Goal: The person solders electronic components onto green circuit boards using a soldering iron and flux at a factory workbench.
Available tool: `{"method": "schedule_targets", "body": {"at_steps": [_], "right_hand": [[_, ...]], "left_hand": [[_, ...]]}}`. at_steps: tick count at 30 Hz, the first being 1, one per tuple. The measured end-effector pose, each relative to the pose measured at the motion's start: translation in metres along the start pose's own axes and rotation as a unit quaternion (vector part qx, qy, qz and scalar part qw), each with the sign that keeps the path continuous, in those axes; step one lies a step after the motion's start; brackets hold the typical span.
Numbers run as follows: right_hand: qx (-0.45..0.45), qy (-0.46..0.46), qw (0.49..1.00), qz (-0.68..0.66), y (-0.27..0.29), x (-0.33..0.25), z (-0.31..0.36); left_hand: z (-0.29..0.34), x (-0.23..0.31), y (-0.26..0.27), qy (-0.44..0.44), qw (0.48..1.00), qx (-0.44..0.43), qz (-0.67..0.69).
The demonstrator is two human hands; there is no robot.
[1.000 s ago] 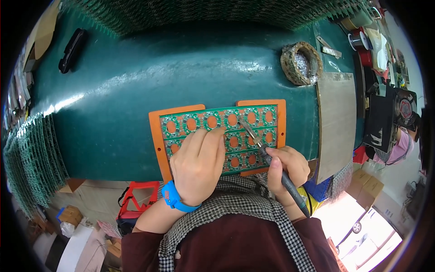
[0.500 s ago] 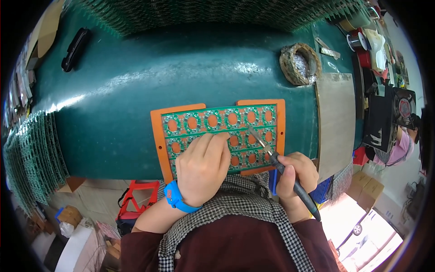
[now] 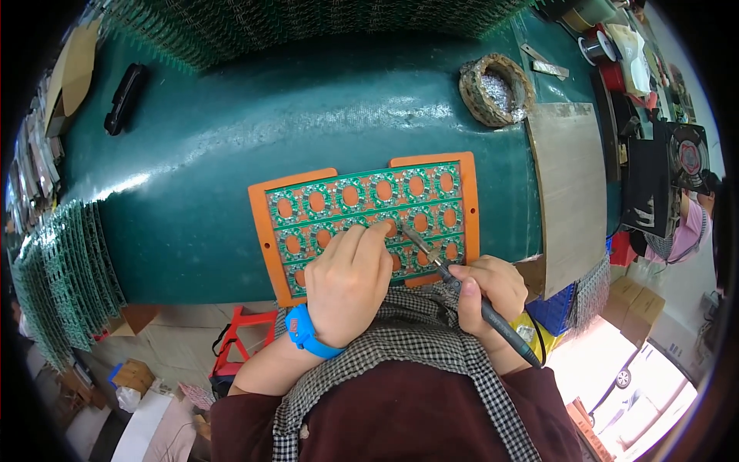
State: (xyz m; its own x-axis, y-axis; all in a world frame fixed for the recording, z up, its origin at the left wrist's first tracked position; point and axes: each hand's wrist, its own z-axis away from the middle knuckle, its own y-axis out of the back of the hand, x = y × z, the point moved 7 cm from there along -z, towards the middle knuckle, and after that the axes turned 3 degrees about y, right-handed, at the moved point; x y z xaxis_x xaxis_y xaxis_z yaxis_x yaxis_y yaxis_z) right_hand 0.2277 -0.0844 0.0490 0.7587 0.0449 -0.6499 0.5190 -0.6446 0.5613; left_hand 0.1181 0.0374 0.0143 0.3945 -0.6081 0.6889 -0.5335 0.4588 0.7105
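Observation:
A green circuit board panel, with rows of round units around oval openings, lies in an orange tray in front of me. My left hand, a blue watch on its wrist, rests over the panel's middle and lower rows. Its fingers are curled together, and whatever they pinch is hidden. In my right hand is a soldering iron, gripped by its dark handle. The metal tip points up-left at the middle row, just right of my left fingertips; whether it touches the board I cannot tell.
Green board stacks line the far edge, with more boards at left. A rough round pot stands far right, beyond a grey plate. A black handset-like object lies far left. A small fan stands rightmost.
The iron's tip has moved left and nearer to me, to the middle row. My left fingertips have slid slightly right along the panel. The whole view has shifted a little.

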Motion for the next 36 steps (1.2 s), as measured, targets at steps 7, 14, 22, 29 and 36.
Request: {"method": "schedule_targets", "body": {"at_steps": [7,14,22,29,36], "right_hand": [[0.004,-0.017,1.0,-0.005,0.0,-0.001,0.005],[0.039,0.022,0.999,-0.03,0.014,-0.006,0.026],[0.031,0.027,0.998,-0.042,0.009,-0.01,0.027],[0.032,0.029,0.998,-0.038,0.007,-0.011,0.034],[0.066,0.031,0.996,-0.042,0.013,-0.016,0.044]], "left_hand": [[0.001,0.004,0.002,-0.006,0.999,-0.019,-0.035],[0.02,0.006,0.004,-0.007,1.0,0.0,0.002],[0.023,0.013,0.003,-0.015,1.0,-0.016,-0.012],[0.026,0.015,0.003,-0.019,0.998,-0.045,-0.04],[0.038,0.002,0.012,0.023,1.0,0.016,0.01]]}}
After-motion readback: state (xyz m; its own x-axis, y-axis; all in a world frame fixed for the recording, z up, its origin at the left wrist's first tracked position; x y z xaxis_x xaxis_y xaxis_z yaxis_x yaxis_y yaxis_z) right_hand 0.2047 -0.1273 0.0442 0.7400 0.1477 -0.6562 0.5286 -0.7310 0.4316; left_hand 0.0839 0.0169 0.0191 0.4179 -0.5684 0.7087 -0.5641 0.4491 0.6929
